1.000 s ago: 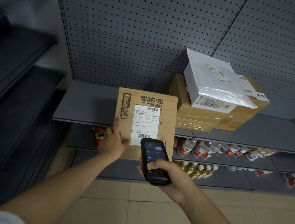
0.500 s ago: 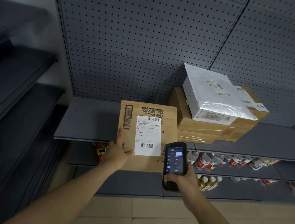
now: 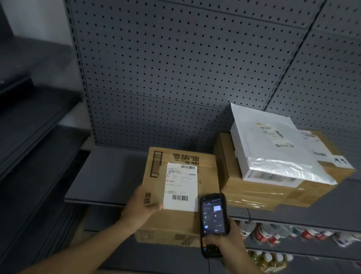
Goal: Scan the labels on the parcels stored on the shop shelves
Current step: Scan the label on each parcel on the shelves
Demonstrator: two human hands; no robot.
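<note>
Scanning the front parcel (image 3: 175, 196), which overhangs the shelf (image 3: 104, 177) edge: steady its left side with your left hand (image 3: 142, 205) while your right hand (image 3: 225, 240), gripping the scanner (image 3: 213, 220), aims squarely at the label (image 3: 180, 186)

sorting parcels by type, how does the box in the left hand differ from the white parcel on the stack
The cardboard box is bare brown card; the white parcel is wrapped in a plastic bag. The cardboard box juts over the shelf edge, gripped by the left hand; the white parcel lies untouched on stacked brown boxes. The cardboard box's label is far larger than the white parcel's. Both carry printed labels facing up.
</note>
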